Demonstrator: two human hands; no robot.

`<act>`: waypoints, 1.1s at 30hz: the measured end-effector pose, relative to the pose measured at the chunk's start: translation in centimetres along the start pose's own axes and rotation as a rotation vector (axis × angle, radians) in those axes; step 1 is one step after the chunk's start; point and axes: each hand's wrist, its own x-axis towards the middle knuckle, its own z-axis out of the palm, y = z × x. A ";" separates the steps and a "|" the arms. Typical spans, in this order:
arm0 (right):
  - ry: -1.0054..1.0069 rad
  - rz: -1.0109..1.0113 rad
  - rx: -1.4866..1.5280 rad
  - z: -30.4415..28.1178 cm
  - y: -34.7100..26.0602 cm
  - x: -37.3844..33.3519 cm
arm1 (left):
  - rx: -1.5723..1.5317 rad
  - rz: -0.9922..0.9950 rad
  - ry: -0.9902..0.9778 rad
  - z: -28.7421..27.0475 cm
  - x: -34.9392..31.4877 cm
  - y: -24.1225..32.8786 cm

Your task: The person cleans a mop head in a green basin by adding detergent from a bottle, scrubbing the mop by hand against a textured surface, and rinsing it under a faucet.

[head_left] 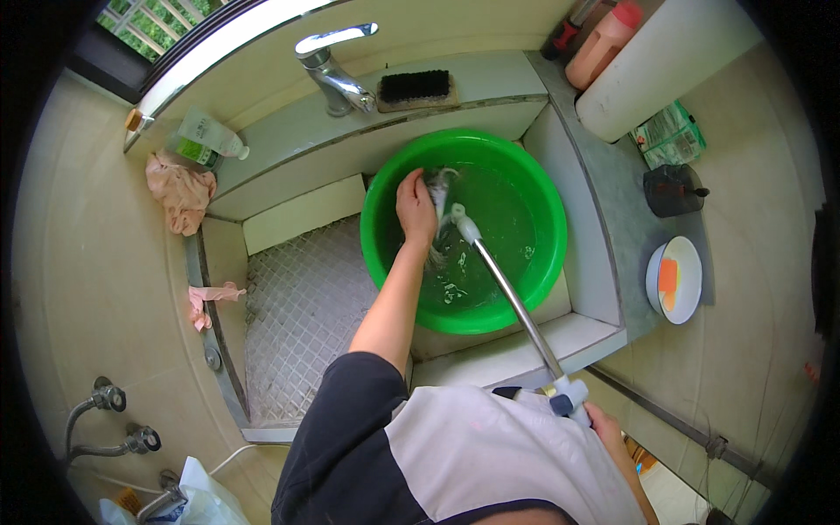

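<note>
Mop pole (516, 305) pts diag. up-L into grn basin (374, 236).

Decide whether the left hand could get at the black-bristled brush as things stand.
Likely yes: between the left hand and brush, only the green basin's rim seems in the way.

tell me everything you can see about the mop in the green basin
The mop has a straight, shiny, metal-looking pole with a whitish joint at its lower end and a white-and-blue collar nearer the person. It slants into the green basin, its pale, wet-looking strands in the water. The left hand touches the strands; the right hand is at the collar, its grip partly hidden.
</note>
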 end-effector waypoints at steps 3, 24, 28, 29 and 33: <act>0.203 -0.014 -0.138 0.4 -2.9 0.2 | 0.154 0.161 -0.233 -1.5 -1.3 3.2; 0.622 -0.317 -0.427 -2.8 -6.5 2.4 | 0.457 0.399 -0.800 -2.8 -2.9 -0.8; 0.694 -0.411 -0.567 -4.0 -8.0 1.9 | 0.445 0.433 -0.795 -2.3 -2.1 -2.2; 0.679 -0.409 -0.600 -4.3 -8.2 1.6 | 0.426 0.351 -0.809 -2.2 -2.9 -1.7; 0.658 -0.440 -0.748 -4.4 -11.3 0.6 | 0.412 0.411 -0.781 -2.5 -2.9 -4.1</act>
